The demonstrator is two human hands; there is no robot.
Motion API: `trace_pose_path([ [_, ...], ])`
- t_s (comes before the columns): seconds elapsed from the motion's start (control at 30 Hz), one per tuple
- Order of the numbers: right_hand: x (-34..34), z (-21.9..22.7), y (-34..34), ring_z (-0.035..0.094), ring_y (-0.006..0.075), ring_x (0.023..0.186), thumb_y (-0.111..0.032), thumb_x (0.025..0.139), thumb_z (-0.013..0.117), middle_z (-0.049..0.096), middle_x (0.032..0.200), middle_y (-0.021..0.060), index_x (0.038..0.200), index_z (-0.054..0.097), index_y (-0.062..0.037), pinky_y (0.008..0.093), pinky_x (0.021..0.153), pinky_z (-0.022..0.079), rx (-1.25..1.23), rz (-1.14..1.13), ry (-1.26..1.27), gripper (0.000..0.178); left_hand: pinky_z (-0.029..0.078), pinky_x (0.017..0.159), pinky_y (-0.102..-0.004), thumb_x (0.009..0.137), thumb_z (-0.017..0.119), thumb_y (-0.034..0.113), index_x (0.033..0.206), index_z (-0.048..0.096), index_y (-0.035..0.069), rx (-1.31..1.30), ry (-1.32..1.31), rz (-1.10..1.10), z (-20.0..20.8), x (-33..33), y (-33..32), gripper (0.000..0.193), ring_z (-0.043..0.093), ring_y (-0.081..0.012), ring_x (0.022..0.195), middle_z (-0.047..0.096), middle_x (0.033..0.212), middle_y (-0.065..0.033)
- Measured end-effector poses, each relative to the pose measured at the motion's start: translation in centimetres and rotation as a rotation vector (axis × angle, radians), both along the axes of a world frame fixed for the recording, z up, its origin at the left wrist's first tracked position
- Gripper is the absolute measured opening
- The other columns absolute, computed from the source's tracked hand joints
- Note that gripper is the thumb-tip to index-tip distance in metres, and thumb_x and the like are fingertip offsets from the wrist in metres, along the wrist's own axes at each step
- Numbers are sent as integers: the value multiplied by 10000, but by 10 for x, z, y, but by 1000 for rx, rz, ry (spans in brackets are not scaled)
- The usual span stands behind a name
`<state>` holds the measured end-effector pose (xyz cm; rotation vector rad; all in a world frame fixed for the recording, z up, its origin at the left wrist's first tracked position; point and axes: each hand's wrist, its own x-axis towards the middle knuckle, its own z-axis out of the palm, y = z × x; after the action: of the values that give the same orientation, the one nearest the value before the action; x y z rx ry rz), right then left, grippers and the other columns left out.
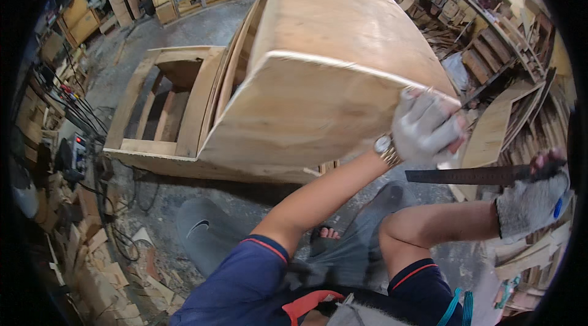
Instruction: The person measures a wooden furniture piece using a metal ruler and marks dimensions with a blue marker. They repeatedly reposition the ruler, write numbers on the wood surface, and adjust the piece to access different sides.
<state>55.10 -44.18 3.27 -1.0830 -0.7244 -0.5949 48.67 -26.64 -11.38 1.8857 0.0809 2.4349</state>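
Observation:
A large curved plywood piece [306, 105], boxy and light brown with pale front edges, stands tilted in front of me. At its right corner my left hand [425, 125], in a grey-white glove with bare fingertips, is closed over the edge. A gold watch [386, 149] sits on that wrist. Off to the right, my gloved right hand [534, 198] grips one end of a long, dark, flat blade-like tool [462, 176]. Its free end points left, below my left hand; the exact kind of tool is unclear.
An open wooden frame [162, 102] adjoins the plywood piece on the left. Wood offcuts [116, 280] litter the floor at lower left, near cables and a small device with a red light [78, 148]. Curved panels [499, 121] and stacked wood stand at right.

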Motion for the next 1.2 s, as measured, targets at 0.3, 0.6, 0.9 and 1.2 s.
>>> trace_pose_path([
  [0.3,-19,17,-38,438,110,667,-203,1107,469,489,895,47,1250,528,25,251,596,373,-66,1003,-261,275,480,807,-431,855,727,269,892,657,111,-233,525,-610,14,-84,-16,177,611,-334,897,595,902,-105],
  [0.6,-58,67,64,626,305,941,-149,1075,483,620,1070,143,1420,455,37,439,949,509,-90,752,-271,393,536,744,-293,955,677,132,1083,749,77,-550,-33,-476,-5,-295,76,157,679,-140,816,730,887,-14],
  [0.9,-104,81,177,609,425,1244,-43,1013,544,641,1223,248,1411,427,55,505,1111,497,-404,820,-281,426,437,737,-291,1033,554,324,1129,756,62,-1160,-31,33,-147,-399,178,345,576,-88,834,701,834,4],
  [1.2,-157,26,235,684,323,1170,-114,1017,563,640,1302,296,1154,488,-57,362,793,676,-647,864,-228,166,444,759,-296,985,655,467,1034,753,44,-917,362,-442,-169,-368,185,437,543,-108,801,649,802,2],
])
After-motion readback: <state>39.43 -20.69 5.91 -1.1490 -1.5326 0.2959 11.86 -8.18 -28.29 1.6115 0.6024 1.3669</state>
